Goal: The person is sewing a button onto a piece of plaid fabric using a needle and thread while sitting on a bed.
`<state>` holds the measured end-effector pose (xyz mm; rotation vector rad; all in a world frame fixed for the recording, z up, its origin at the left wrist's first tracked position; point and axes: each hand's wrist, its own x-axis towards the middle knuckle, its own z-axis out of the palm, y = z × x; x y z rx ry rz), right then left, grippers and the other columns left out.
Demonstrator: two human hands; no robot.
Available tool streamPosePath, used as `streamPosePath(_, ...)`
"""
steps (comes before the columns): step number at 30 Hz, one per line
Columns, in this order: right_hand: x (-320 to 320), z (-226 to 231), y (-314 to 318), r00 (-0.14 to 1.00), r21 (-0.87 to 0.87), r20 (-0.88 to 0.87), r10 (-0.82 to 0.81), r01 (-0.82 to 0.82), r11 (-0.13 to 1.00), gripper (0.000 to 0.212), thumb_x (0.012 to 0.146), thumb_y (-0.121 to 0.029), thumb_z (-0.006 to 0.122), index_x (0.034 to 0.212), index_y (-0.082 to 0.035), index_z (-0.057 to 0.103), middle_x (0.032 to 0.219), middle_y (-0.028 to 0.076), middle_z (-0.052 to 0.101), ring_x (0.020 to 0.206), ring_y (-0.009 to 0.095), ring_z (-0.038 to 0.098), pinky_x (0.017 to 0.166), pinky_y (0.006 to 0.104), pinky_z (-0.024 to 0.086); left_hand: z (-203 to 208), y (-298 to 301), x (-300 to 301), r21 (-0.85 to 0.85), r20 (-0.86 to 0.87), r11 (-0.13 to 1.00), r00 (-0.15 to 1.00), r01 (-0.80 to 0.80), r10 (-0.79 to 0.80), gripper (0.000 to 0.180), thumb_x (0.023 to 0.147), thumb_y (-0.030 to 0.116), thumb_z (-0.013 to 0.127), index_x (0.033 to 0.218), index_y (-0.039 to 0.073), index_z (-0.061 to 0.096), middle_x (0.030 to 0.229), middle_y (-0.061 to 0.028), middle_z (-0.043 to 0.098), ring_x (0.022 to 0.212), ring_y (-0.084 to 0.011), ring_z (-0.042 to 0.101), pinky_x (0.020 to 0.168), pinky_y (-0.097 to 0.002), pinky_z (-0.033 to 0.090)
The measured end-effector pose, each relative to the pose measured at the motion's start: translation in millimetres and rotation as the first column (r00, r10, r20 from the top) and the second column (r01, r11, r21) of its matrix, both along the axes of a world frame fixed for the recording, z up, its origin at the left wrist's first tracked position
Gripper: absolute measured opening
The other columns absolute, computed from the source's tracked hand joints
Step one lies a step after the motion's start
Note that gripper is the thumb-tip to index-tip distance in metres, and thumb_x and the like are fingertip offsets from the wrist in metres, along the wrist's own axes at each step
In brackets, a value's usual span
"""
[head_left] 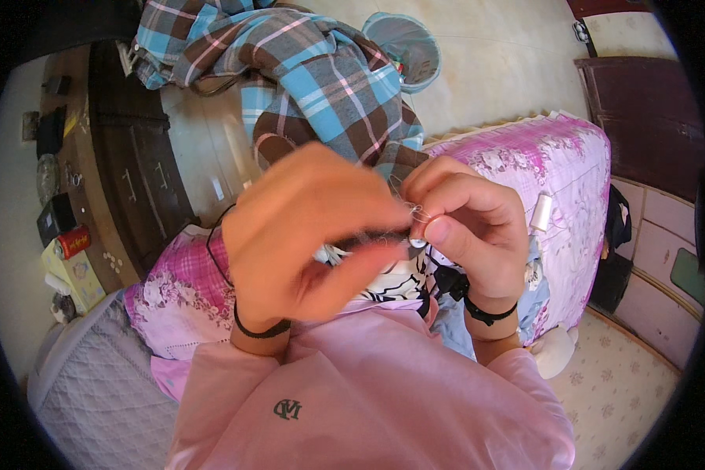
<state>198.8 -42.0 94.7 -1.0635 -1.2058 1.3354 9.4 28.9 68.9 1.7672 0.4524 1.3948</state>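
Observation:
Fine pale thread (420, 210) lies in loose loops at the fingertips of my right hand (478, 223), whose thumb and forefinger are pinched together on it. Just under that thumb shows a small, shiny, whitish round piece (418, 243); its kind is too small to tell. My left hand (309, 231) is smeared by motion. Its fingers are curled, with forefinger and thumb coming together close to the thread, and what sits between their tips cannot be made out. Behind both hands is black-and-white patterned cloth (395, 283), partly hidden.
A white spool-like piece (541, 211) sits on the pink floral bedcover (576, 157) at right. Ahead lies a blue-and-brown plaid cloth (313, 78), with a light blue bin (427, 59) beyond it. A wooden cabinet (137, 164) and a yellow tissue box (78, 274) stand at left.

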Motion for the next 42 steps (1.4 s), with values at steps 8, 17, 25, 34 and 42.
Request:
streamPosePath(8, 1.5, -7.2, -2.0, 1.000, 0.023, -0.009, 0.004, -0.004, 1.000, 0.003, 0.089, 0.001, 0.068, 0.092, 0.003, 0.069, 0.091, 0.011, 0.067, 0.087, 0.020, 0.061, 0.080, 0.0321, 0.047, -12.8, 6.3, 4.9, -0.131, -0.158, 0.983, 0.976, 0.127, -0.147, 0.017, 0.074, 0.001, 0.073, 0.090, -0.001, 0.068, 0.092, -0.0149, 0.069, 0.078, -0.0211, 0.063, 0.068, -0.0283, 0.046)
streamPosePath(17, 2.3, -13.6, -4.1, 0.995, -0.019, -0.100, -0.012, 0.010, 1.000, 0.004, 0.091, 0.001, 0.068, 0.094, 0.004, 0.068, 0.094, 0.011, 0.066, 0.088, 0.019, 0.061, 0.080, 0.0313, 0.047, -6.1, 2.0, -1.3, -0.386, -0.077, 0.901, 0.967, 0.197, -0.244, 0.006, 0.081, -0.001, 0.063, 0.086, -0.002, 0.060, 0.085, -0.0120, 0.062, 0.078, -0.0185, 0.059, 0.072, -0.0282, 0.044)
streamPosePath(25, 0.6, -16.9, -5.1, 0.991, -0.029, -0.134, -0.014, 0.010, 1.000, 0.004, 0.092, 0.001, 0.067, 0.094, 0.005, 0.067, 0.095, 0.011, 0.065, 0.089, 0.019, 0.060, 0.079, 0.0307, 0.048, -9.0, -2.9, -4.9, -0.625, 0.088, 0.731, 0.955, 0.274, -0.283, 0.014, 0.089, 0.003, 0.060, 0.101, -0.003, 0.055, 0.092, -0.0104, 0.060, 0.086, -0.0152, 0.055, 0.079, -0.0271, 0.043)
streamPosePath(34, -2.2, -20.1, -6.2, 0.987, -0.043, -0.153, -0.042, 0.036, 0.998, 0.004, 0.093, 0.000, 0.066, 0.096, 0.003, 0.067, 0.094, 0.010, 0.066, 0.089, 0.018, 0.060, 0.080, 0.0312, 0.047, -8.4, -4.1, 1.8, -0.588, 0.094, 0.749, 0.945, 0.306, -0.313, 0.029, 0.087, -0.005, 0.066, 0.113, -0.002, 0.053, 0.099, -0.0097, 0.064, 0.085, -0.0118, 0.059, 0.077, -0.0247, 0.045)
streamPosePath(42, -2.9, -19.1, -4.2, 0.993, -0.033, -0.120, -0.023, 0.019, 0.999, 0.003, 0.092, 0.001, 0.067, 0.095, 0.003, 0.068, 0.093, 0.010, 0.066, 0.089, 0.018, 0.061, 0.080, 0.0311, 0.047, -18.9, -0.4, -1.1, -0.574, 0.311, 0.713, 0.912, 0.404, -0.266, 0.028, 0.084, -0.007, 0.070, 0.109, -0.002, 0.056, 0.093, -0.0071, 0.065, 0.083, -0.0115, 0.062, 0.075, -0.0249, 0.048)
